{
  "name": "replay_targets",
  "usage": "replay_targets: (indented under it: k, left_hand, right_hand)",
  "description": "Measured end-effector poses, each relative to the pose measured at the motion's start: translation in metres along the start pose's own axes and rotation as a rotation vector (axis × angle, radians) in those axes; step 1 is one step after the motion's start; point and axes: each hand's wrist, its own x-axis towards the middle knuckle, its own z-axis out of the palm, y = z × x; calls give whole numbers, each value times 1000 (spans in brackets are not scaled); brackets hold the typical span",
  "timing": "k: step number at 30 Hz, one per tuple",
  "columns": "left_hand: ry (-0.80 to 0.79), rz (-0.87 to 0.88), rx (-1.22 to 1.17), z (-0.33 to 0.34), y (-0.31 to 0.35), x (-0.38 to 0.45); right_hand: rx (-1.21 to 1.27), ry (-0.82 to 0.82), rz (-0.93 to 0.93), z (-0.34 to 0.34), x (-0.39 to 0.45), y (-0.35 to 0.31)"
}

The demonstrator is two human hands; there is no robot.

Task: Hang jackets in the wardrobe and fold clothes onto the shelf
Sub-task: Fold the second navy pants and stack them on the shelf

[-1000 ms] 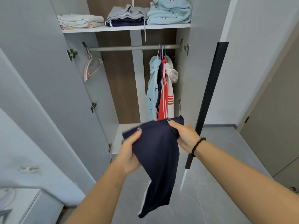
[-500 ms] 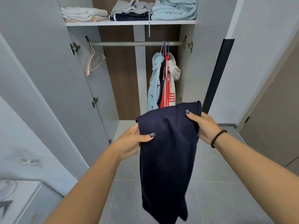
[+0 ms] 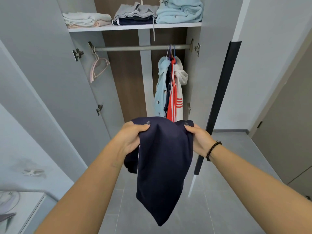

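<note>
At centre frame, left hand (image 3: 130,139) and right hand (image 3: 200,141) pinch the navy garment's (image 3: 164,166) top edge, letting it hang straight for folding onto the shelf (image 3: 135,27).

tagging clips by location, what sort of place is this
Likely a bedroom, at an open wardrobe: a rail with hung jackets, a shelf of folded clothes, and a tiled floor.

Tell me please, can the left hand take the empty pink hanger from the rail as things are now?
Probably not at once. The left hand grips the navy garment together with the right hand, so its fingers are occupied. The pink hanger hangs unobstructed on the rail, higher and farther left.
</note>
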Motion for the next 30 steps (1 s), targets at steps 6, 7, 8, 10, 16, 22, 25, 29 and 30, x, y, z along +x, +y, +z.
replay_targets:
  k: [6,7,8,10,16,22,25,29,30]
  left_hand:
    - [-176,-109,295,-23,-12,-11]
    - [-208,-90,342,-23,-13,-12]
    - [-210,-63,378,-22,-13,-12]
    - [-140,-2,410,-18,-10,-9]
    - [88,-81,167,-10,9,7]
    - [173,42,62,-5,10,4]
    - [258,130,102,-8,11,0]
    - [397,244,155,-19,13,-14]
    - [428,265,160,-25,12,-19]
  right_hand:
    - [-513,-139,-107,6,4,-32]
    - [-602,-179,-119,5,4,-41]
    - [-685,-216,-126,4,4,-49]
    - [-793,-250,-140,2,4,-67]
    - [-521,-8,-238,-6,6,-89]
    - [-632,20,-330,-5,3,-87]
    - [-847,24,-408,4,4,-88]
    - [-1002,-79,-402,23,1,-84]
    - [-1078,-125,-408,29,0,-82]
